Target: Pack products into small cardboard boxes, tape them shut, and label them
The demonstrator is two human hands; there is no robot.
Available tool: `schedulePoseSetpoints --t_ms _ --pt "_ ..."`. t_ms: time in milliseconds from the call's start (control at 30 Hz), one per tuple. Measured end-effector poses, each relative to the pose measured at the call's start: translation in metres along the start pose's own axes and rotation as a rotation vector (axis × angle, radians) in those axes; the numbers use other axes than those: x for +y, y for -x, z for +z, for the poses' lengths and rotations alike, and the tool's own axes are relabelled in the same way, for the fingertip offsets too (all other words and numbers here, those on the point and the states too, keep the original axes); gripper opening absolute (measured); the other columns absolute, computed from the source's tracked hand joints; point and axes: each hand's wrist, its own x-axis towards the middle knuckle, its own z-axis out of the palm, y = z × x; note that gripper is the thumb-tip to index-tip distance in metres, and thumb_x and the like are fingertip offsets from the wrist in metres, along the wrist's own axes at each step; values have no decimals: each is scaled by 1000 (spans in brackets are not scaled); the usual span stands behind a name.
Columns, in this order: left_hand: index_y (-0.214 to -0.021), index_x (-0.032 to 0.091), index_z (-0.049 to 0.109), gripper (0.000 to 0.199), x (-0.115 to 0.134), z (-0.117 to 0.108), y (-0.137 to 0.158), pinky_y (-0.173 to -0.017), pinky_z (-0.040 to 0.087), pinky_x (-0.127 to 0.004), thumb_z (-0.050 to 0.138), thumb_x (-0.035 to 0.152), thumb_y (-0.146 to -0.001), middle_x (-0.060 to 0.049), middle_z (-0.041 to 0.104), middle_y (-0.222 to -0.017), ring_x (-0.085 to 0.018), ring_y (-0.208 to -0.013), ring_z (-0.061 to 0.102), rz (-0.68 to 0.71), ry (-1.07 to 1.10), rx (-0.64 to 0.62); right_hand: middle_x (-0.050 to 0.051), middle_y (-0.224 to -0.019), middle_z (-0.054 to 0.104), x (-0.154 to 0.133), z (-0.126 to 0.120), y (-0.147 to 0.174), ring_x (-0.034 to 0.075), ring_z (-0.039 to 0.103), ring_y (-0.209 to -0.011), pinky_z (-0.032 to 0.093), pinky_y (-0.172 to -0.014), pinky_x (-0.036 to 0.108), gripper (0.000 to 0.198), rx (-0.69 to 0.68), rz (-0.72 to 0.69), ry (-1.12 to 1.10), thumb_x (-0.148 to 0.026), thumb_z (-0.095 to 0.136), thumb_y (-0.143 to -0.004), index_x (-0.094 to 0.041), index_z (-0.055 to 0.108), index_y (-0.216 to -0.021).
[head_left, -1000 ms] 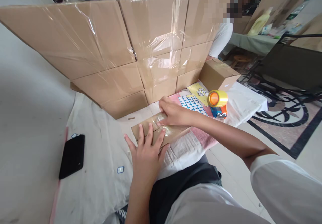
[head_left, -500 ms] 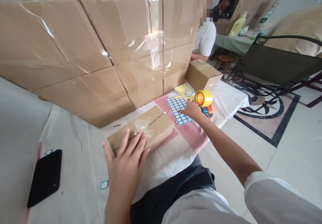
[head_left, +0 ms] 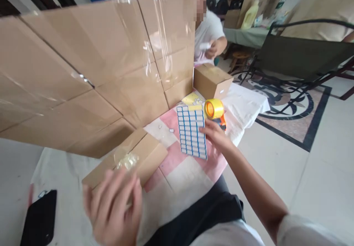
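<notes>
My right hand grips the right edge of a sheet of blue-bordered white label stickers, held up off the table. Just behind that hand is an orange tape dispenser with a yellow tape roll. My left hand, blurred, has its fingers apart and holds nothing. It is in front of a small closed cardboard box with crumpled clear tape on its top; whether the fingers touch the box I cannot tell.
A wall of taped cardboard boxes stands along the table's far side. A black phone lies at the left. Another box sits at the table's far end, near a seated person. A folding chair is at the right.
My right hand has taken hold of the label sheet and lifted it from the table. My left hand has drawn back from the box top. The view has turned somewhat to the right.
</notes>
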Motion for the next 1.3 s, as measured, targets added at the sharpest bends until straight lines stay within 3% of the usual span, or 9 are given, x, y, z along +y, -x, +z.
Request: schedulePoseSetpoints --t_ms 133,233,333,433,767,867,967,1100,1300 --pt "-101 19 66 34 51 40 -22 -90 54 -39 72 -2 -74 -7 77 -90 -22 -92 73 153 353 101 3 -87 72 -5 8 27 23 67 -83 54 -82 39 31 37 8 17 -49 74 -79 -21 70 -91" --pt "-116 20 62 36 86 73 -44 -96 52 -40 69 7 -83 -10 75 -110 -23 -110 68 12 478 24 3 -79 70 -6 13 34 24 66 -81 53 -82 40 39 41 28 19 -58 71 -81 -19 70 -81" --pt "-139 21 50 56 102 89 -57 -108 45 -52 69 35 -89 -19 51 -150 -33 -138 49 -141 444 -139 4 -81 70 -7 17 44 25 66 -88 55 -83 39 46 4 63 -111 -65 60 -87 -21 72 -85" --pt "-151 22 38 79 106 88 -59 -107 43 -55 67 56 -86 -20 27 -165 -38 -144 40 -225 446 -274 5 -84 71 -10 21 57 25 67 -93 55 -84 39 46 -43 78 -207 -64 57 -90 -21 73 -94" --pt "-138 26 54 66 75 62 -76 -107 40 -52 68 60 -83 -13 42 -159 -38 -136 43 -51 395 -311 -3 -55 51 -47 10 73 10 46 -46 33 -44 24 37 -105 30 -291 -46 69 -88 -19 59 -66" --pt "-134 26 57 58 79 64 -77 -112 32 -59 71 51 -85 -15 44 -157 -42 -147 33 -20 256 -187 -3 -54 52 -48 10 76 11 44 -45 34 -45 25 34 -77 -3 -217 -46 68 -89 -19 62 -68" --pt "-123 23 62 38 95 64 -71 -106 42 -47 73 30 -87 -13 65 -131 -31 -130 56 -60 366 -20 -2 -58 54 -45 15 82 12 45 -51 38 -51 27 32 21 -135 -100 -44 66 -92 -20 66 -71" --pt "-116 22 66 30 115 60 -62 -86 49 -37 71 30 -88 -8 68 -105 -21 -98 65 -201 630 -40 2 -71 60 -42 22 91 16 53 -65 44 -62 31 26 27 -302 36 -39 65 -93 -22 70 -74" --pt "-118 22 66 31 120 54 -56 -84 46 -38 70 23 -87 -6 70 -100 -21 -94 65 -166 624 9 2 -73 60 -42 27 96 17 53 -64 43 -61 31 26 -90 -484 63 -30 55 -98 -24 71 -79"
